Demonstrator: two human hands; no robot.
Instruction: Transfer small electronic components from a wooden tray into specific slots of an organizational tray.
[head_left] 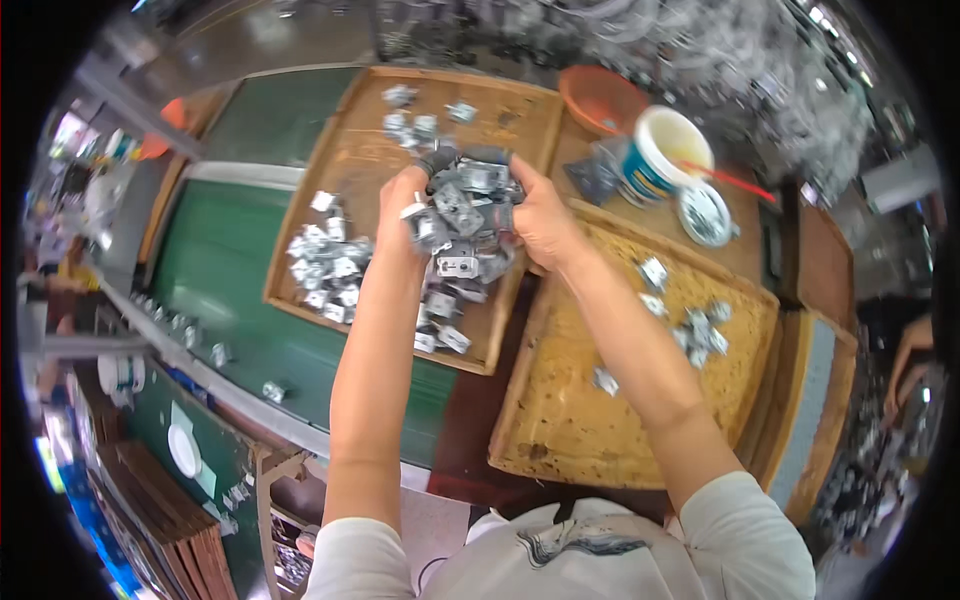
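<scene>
Between my two hands is a heaped handful of small silvery metal parts (460, 212), boxy pieces with flat plates and holes. My left hand (400, 200) closes on the heap from the left, and my right hand (543, 218) clasps it from the right. Dark coverings show on some fingers; the parts hide the rest. Below the handful lies a wooden tray (365, 160), where loose metal parts (325, 265) are piled at the left, with more at the far side and near edge. A second, yellowish wooden tray (565, 425) sits under my right forearm with several similar parts (700, 335).
A green belt (215, 245) runs beneath the left tray, with several parts along its near edge. Beyond the right tray stand an orange bowl (600, 100), a white-and-blue bucket (668, 150), a red stick (735, 182) and a small tub (706, 215). Another person's arm (908, 355) shows far right.
</scene>
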